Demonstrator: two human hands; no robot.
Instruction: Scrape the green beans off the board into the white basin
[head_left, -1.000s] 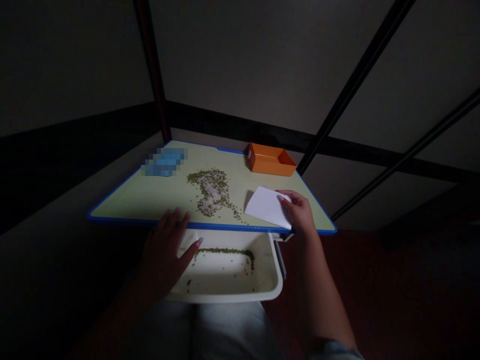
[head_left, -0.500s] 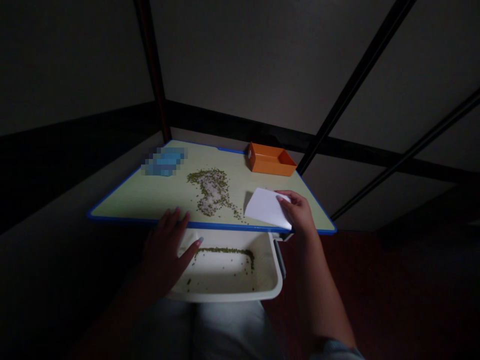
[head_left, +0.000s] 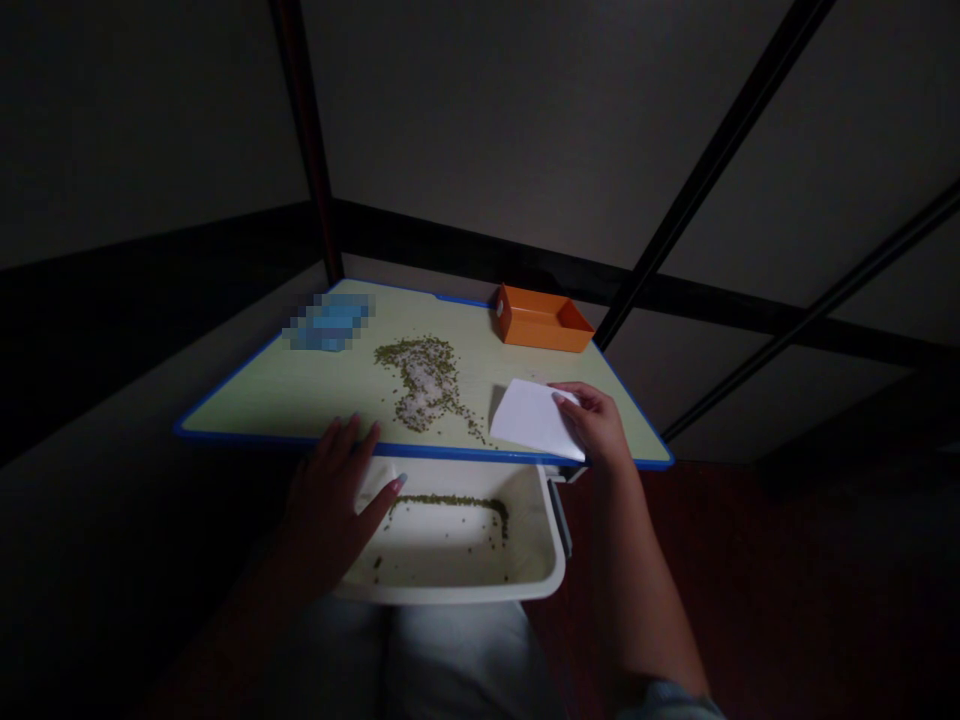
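Along the tabletop's point(head_left: 255, 405) near edge, toward its right corner, the right hand point(head_left: 598, 422) pinches a white card point(head_left: 531, 418); the left hand point(head_left: 337, 500) lies spread. A light, steady pinch should avoid scattering the grains point(head_left: 425, 383) beside it.

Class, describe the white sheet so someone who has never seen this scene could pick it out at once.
Find the pale-green tabletop with the blue rim. Near its front edge, right of the scattered grains and nearer than the orange box, is the right hand. The white sheet pinched there is plain and thin, unlike the walled box and loose grains.
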